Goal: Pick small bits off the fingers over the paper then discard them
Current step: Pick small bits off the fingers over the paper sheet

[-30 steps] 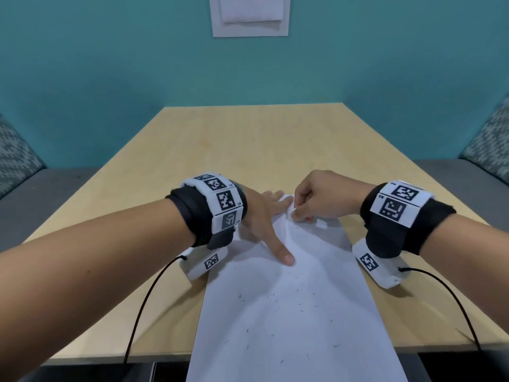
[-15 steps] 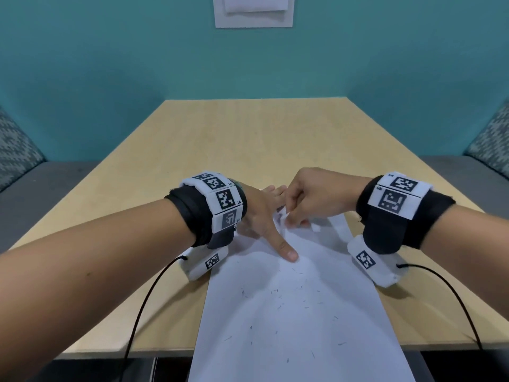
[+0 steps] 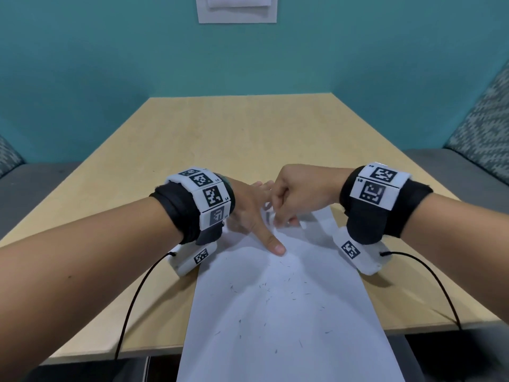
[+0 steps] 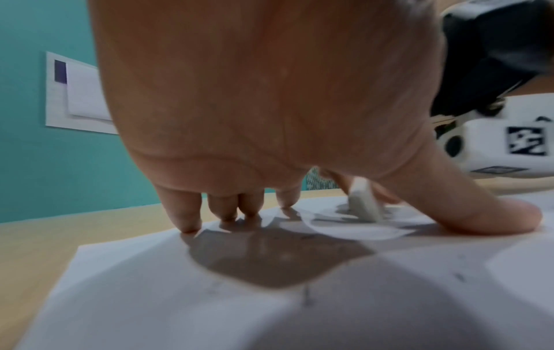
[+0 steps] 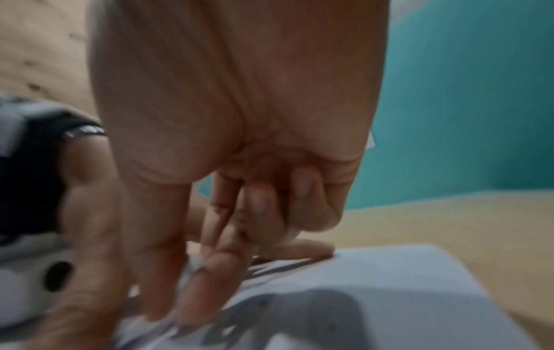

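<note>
A white sheet of paper [image 3: 275, 312] lies lengthwise on the wooden table [image 3: 248, 139] and hangs over its near edge. Small dark bits [image 3: 264, 286] are scattered over its middle. My left hand [image 3: 253, 213] is spread on the paper's far end, with its fingertips [image 4: 188, 225] and thumb [image 3: 275, 245] pressing down. My right hand [image 3: 297, 194] is curled just right of it, its thumb and forefinger pinching a small white block [image 4: 364, 203] against the paper. The blurred right wrist view shows that pinch [image 5: 192, 272] close beside the left hand's fingers.
Bare table extends beyond the hands to a teal wall with a white panel [image 3: 237, 9]. Grey benches with patterned cushions [image 3: 484, 128] flank the table. Black cables [image 3: 132, 304] run from both wrist units over the near edge.
My right hand has shifted slightly left, closer to the left hand's fingers, still pinching the white block on the paper. The left hand has stayed spread in place.
</note>
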Available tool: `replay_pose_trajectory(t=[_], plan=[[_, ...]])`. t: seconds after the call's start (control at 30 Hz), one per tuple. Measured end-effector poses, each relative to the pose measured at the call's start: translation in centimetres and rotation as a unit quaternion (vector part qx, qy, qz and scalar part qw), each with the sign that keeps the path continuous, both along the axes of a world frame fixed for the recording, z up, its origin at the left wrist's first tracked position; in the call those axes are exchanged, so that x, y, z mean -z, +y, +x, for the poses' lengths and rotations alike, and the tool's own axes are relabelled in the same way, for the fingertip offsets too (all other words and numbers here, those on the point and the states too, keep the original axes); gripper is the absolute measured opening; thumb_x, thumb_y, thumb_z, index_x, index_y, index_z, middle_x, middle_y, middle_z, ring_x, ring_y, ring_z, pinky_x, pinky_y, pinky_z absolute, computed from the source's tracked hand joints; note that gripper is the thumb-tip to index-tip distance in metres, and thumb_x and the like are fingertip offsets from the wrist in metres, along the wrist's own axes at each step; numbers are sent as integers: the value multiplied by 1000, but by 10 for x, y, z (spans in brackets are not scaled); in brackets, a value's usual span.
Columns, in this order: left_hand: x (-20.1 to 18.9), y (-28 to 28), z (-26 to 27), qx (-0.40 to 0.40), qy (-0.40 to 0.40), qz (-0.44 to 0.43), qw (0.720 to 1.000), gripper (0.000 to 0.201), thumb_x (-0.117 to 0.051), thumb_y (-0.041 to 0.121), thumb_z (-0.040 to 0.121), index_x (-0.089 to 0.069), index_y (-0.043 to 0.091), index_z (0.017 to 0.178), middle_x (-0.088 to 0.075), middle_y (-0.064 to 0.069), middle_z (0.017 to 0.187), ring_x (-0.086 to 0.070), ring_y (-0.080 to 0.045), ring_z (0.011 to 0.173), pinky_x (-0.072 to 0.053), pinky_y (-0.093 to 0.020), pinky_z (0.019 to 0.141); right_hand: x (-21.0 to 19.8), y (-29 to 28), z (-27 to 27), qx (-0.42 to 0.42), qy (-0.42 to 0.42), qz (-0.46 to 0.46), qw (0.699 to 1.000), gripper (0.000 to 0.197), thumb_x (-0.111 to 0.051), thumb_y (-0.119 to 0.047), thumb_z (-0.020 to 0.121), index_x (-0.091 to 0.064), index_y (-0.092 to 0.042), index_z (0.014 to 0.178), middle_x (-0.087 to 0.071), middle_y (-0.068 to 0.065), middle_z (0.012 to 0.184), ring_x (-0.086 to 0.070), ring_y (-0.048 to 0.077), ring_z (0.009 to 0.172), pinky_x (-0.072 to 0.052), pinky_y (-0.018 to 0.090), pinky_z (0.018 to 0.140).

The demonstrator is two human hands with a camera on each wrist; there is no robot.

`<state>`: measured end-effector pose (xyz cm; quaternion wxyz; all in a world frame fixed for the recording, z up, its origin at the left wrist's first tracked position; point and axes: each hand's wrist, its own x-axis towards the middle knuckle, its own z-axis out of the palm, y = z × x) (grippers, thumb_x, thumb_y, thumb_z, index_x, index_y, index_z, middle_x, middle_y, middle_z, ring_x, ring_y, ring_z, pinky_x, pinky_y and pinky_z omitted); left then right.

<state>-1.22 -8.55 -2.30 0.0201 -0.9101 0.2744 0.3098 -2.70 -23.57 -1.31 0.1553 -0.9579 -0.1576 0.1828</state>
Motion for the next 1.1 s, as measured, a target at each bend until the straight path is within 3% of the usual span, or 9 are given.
replay_pose_trajectory(t=[0.07,0.2,0.33,0.47,0.6,0.73,0.9,1.03,1.1], plan=[[-5,-3,-2,-1,-3,11,1000,114,-75,71,74,-4,48,161,13,10,171,10,-14,157,-2,-50,126,-3,-1,-3,-11,23,2,1000,14,-82,-24,76,-77,-14,68,-75,0,64,-57,-1,57,-50,26,70],[-6,-5,-3,-7,-11,37,999,122,-74,76,70,5,51,159,19,11,170,11,-15,157,-5,-55,126,-4,-8,8,46,-60,-17,997,11,-80,-21,71,-77,-11,69,-69,-5,56,-65,15,68,-60,40,76],[-6,-5,-2,4,-6,14,1000,110,-76,72,72,-10,52,159,7,11,171,2,-18,158,-8,-51,126,-3,-1,-4,-21,33,7,999,14,-82,-23,76,-78,-10,73,-72,-4,60,-57,0,56,-51,27,74],[-5,-5,1,-10,-11,35,999,123,-76,77,67,2,54,158,17,12,170,6,-17,158,-8,-55,126,-2,-9,8,42,-60,-12,997,12,-80,-20,71,-77,-9,70,-68,-5,58,-60,12,65,-55,33,68],[-4,-4,2,8,-1,12,1000,109,-77,74,69,-15,57,157,8,8,172,2,-20,158,-8,-55,126,-3,1,-5,-21,37,-3,999,13,-82,-20,73,-77,-8,71,-69,-5,56,-57,5,58,-52,30,71],[-4,-5,3,-6,-11,41,999,124,-76,78,66,4,55,158,18,12,170,6,-19,158,-9,-56,126,-6,-9,9,43,-47,-21,998,13,-81,-21,72,-78,-8,71,-70,-5,58,-61,12,68,-55,32,71],[1,-4,8,5,-1,23,1000,115,-77,80,63,-12,59,156,11,11,171,4,-20,158,-9,-58,125,-3,-3,-7,-18,53,8,998,13,-83,-22,76,-78,-10,73,-71,-4,58,-58,-2,55,-49,24,72],[2,-4,8,-11,-7,41,999,132,-76,84,56,5,57,157,20,14,169,12,-16,158,-7,-57,125,-3,-14,8,56,-51,-4,997,14,-80,-20,72,-76,-7,70,-69,-4,59,-58,10,63,-49,28,64],[4,-3,10,-9,-2,30,1000,129,-77,83,58,0,58,157,15,14,171,9,-16,158,-7,-57,126,-2,-9,2,32,-26,1,999,13,-80,-18,72,-76,-6,70,-70,-3,58,-57,7,58,-49,28,64]])
